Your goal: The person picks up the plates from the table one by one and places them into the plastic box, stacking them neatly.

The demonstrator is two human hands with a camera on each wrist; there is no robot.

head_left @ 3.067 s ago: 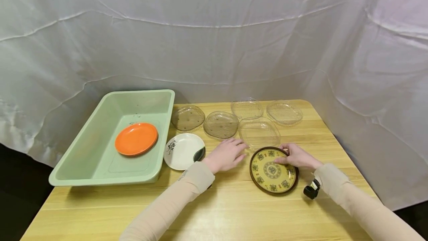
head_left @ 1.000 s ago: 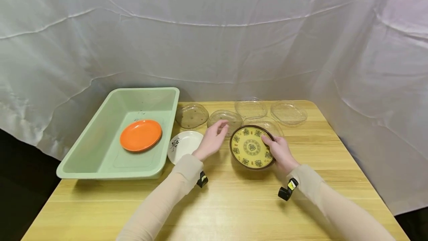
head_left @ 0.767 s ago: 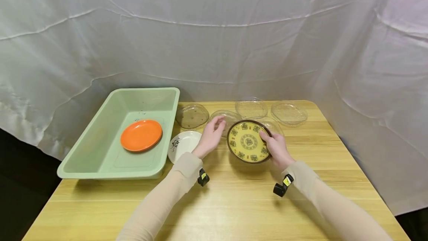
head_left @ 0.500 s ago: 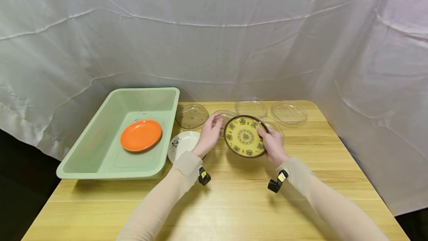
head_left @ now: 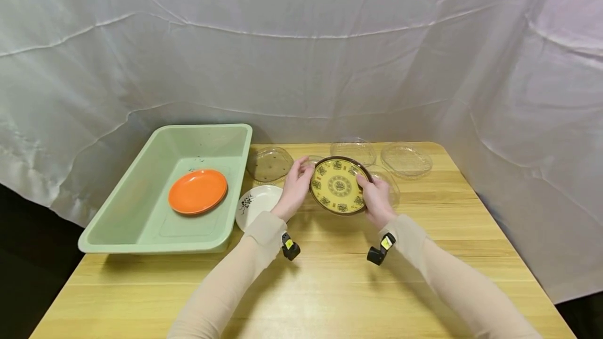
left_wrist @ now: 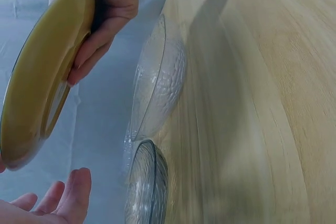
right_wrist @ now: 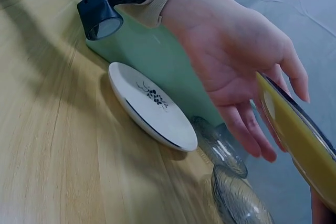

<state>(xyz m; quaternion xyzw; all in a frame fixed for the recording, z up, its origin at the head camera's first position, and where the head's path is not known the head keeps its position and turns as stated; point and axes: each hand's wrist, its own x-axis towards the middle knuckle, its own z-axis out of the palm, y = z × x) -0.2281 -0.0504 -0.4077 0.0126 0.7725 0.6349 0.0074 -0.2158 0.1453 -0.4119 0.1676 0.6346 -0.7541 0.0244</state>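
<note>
at left a green tub (head_left: 136, 224) sits on the wooden table (head_left: 325, 286) with an orange plate (head_left: 198, 191) inside it. just right of the tub are a white plate (head_left: 259, 200) and, behind that, a smoky dish (head_left: 270, 164). the left hand (head_left: 294, 187), fingers loosely spread, is at the left rim of a yellow plate (head_left: 336, 186); i can't tell if it touches. the right hand (head_left: 378, 198) grips that plate's right side, tilted above the table. a clear dish (head_left: 406, 159) lies farther right.
</note>
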